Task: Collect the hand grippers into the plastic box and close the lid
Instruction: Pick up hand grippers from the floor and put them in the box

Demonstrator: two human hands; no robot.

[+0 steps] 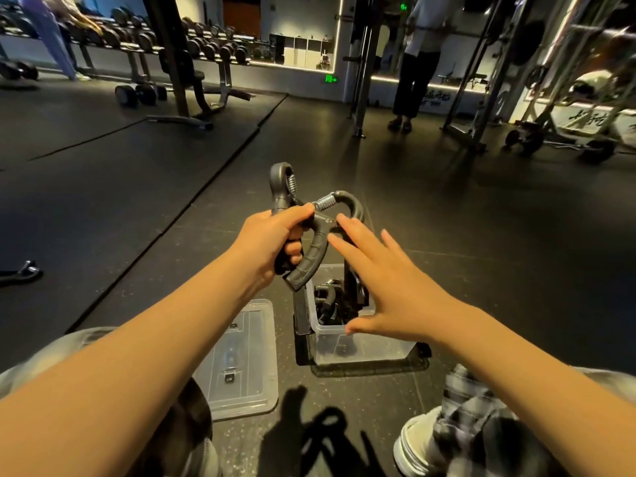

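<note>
- Two black plastic hand grippers (311,256) with coiled steel springs are held together above the floor, with their spring ends pointed up and away.
- Both are grasped by the left hand (272,242), whose fingers (292,251) are curled round the handles, with the thumb laid across the top.
- The right hand (389,284) is spread flat, with its fingers straight and released. Its fingertips (344,222) are placed at the curved handle of the nearer gripper, though contact cannot be told.
- A clear rectangular plastic box (361,342) is set uncovered on the dark rubber floor (447,253), beneath the right hand. Further black grippers (330,301) are seen inside it.
- A clear flat lid (241,359) is laid on the floor just left of the box, apart from it.
- Black dumbbells (206,46) are racked along the far wall.
</note>
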